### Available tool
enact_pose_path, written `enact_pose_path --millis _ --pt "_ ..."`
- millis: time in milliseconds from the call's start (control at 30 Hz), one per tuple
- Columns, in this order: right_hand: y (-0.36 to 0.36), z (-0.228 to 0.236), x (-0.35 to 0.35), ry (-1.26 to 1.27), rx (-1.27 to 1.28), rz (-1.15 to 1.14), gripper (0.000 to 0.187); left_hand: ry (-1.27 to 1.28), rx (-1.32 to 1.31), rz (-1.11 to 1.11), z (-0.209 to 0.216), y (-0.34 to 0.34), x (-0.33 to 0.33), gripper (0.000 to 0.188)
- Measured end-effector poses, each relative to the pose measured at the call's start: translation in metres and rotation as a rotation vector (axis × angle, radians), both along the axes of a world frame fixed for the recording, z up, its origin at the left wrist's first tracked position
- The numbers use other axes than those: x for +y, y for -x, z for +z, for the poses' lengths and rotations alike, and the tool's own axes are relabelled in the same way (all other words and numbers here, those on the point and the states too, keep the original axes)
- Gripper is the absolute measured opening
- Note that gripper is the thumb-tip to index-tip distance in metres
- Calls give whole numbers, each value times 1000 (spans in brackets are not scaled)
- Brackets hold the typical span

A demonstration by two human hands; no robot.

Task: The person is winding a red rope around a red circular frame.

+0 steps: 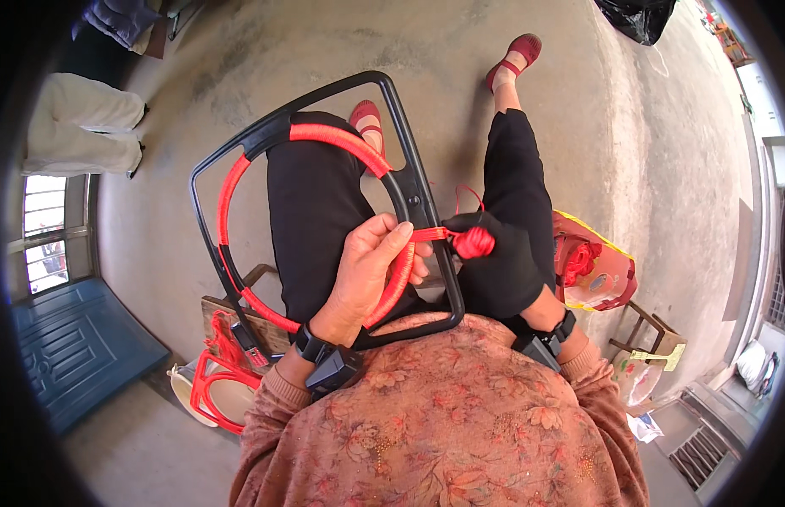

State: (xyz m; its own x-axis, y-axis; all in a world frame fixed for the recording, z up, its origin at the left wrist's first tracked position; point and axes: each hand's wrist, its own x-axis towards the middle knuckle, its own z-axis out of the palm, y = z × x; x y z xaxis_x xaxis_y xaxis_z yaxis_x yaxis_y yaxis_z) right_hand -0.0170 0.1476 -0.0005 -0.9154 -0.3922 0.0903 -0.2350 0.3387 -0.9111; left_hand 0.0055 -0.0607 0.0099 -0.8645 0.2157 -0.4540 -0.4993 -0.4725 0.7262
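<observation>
A black tubular frame (325,91) with a round ring (337,139) inside it rests tilted across my lap. Red cord is wound tightly round most of the ring, while black stretches show at its upper right, upper left and left side. My left hand (367,266), bare, is closed round the ring's right side, thumb on top by the newest turns. From there several flat red strands (428,235) run right to a small bundle of red cord (474,243). My right hand (504,266), in a black glove, is closed at this bundle, just outside the frame's right bar; its fingertips are partly hidden.
A red and yellow bag (610,269) with red cord in it stands right of my leg. At left lie a red frame (208,390) and a wooden stool (219,314). A person in pale trousers (84,127) stands far left, near a blue door panel (88,338).
</observation>
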Motion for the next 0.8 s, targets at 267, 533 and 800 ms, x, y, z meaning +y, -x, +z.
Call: enact_pose_path --millis 267,533,800 --pt "-3 3 68 385 -698 -284 36 -4 -40 57 2 -3 -1 20" --pt "-1 -2 5 -197 -358 391 34 120 0 21 13 -4 21 18" --pt "29 -57 21 765 -452 -230 59 616 517 296 9 -9 21 16"
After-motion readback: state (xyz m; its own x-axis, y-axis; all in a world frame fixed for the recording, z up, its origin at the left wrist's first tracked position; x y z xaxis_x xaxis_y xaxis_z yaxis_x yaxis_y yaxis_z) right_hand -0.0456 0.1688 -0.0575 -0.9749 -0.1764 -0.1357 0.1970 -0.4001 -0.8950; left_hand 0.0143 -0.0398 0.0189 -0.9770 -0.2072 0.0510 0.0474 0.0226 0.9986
